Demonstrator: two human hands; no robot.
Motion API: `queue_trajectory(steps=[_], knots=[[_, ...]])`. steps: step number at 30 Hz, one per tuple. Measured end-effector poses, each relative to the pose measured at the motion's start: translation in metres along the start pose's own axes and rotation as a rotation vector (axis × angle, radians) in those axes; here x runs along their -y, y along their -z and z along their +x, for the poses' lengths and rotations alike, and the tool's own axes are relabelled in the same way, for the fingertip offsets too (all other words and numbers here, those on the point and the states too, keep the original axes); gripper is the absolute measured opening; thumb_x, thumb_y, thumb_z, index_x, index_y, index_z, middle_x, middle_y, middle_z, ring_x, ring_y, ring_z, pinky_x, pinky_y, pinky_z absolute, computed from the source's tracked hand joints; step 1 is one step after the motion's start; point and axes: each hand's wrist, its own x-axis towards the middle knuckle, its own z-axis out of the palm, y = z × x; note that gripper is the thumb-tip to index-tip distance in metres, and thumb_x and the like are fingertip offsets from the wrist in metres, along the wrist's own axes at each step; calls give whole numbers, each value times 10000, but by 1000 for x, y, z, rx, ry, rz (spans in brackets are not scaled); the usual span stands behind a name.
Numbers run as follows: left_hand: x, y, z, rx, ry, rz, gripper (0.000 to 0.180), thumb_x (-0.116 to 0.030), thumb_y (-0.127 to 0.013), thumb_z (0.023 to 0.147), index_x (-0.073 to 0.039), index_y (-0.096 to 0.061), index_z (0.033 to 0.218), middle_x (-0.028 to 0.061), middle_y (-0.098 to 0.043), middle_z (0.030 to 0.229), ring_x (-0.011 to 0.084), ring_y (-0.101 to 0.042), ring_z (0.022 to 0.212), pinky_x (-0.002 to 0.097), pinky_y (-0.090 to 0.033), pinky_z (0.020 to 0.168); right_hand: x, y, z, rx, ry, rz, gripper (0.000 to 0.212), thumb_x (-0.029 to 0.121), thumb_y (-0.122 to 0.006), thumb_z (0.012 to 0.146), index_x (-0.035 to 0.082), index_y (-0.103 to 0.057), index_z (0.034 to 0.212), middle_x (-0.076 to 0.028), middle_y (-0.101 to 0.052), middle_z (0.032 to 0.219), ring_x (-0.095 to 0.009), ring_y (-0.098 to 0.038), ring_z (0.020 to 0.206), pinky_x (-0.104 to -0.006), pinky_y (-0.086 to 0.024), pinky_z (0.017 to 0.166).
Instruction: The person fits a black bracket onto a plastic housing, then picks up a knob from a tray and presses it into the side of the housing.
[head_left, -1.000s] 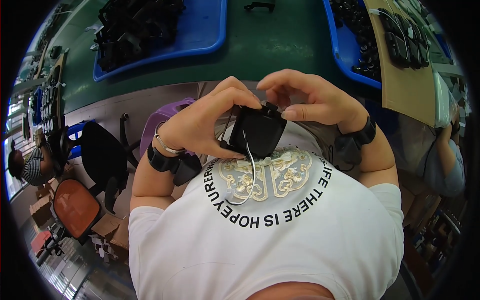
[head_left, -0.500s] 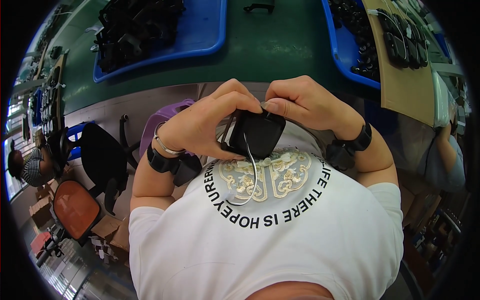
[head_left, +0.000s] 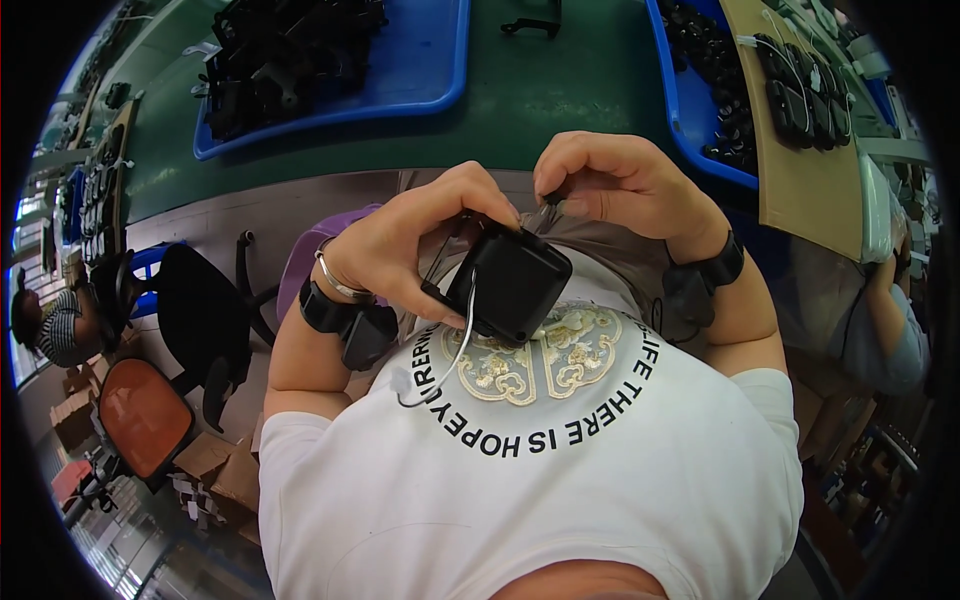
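In front of my chest, my left hand [head_left: 405, 240] is closed round a black square-cornered electronic device [head_left: 525, 285], fingers at its far edge and thumb on the near left side. A white cable [head_left: 462, 350] trails from the device over my shirt, with a small plug at its end. Just off the device's far corner, my right hand [head_left: 620, 190] pinches a thin translucent strip [head_left: 541, 216]. The strip spans the short gap to the device; its exact kind is too small to make out. A thin dark frame-like part [head_left: 440, 262] shows beneath my left palm.
Beyond my hands is a green table [head_left: 560, 100] with a blue tray [head_left: 420, 75] of black parts and a loose black bracket [head_left: 532, 25]. Another blue tray [head_left: 690, 130] and cardboard [head_left: 815, 190] with cabled black devices lie right. Chairs [head_left: 145, 415] stand left; co-workers sit at both sides.
The device has tilted and come slightly nearer to me, its cable swinging left. My right hand has drawn away from its corner with the strip pinched.
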Motion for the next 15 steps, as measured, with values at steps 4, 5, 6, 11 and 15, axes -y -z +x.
queue_trajectory(steps=[4,5,6,11,15], knots=[[2,-3,-5,-56,17,20,694,-249,-841,527,-32,-521,1103,74,-491,1031,191,-480,951,272,-414,816,3,-2,2,-134,-327,296,193,51,-614,837,-9,-568,1014,-52,-605,869,-95,-567,744,-213,-475,671],[2,-3,-6,-58,11,27,694,-249,-841,527,-32,-521,1103,74,-491,1031,191,-480,951,272,-414,816,3,-1,4,-130,-322,288,193,51,-614,837,-9,-568,1014,-52,-605,869,-95,-567,744,-213,-475,671],[1,-3,-7,-68,13,30,695,-246,-840,527,-31,-518,1104,73,-489,1034,190,-478,949,271,-413,812,2,-1,5,-147,-336,290,202,60,-622,835,-8,-567,1017,-51,-609,862,-87,-569,732,-206,-476,664],[2,-5,-17,-125,19,21,695,-232,-835,532,-28,-508,1110,74,-479,1049,182,-468,951,266,-407,801,0,-4,15,-190,-353,261,218,91,-649,825,-2,-569,1006,-46,-626,839,-65,-575,696,-197,-477,626],[1,-7,-26,-177,40,25,695,-218,-834,533,-28,-502,1114,76,-470,1057,180,-459,960,266,-401,803,1,-12,31,-236,-202,-195,210,88,-672,791,18,-578,964,-42,-632,821,-92,-589,680,-227,-472,598]])
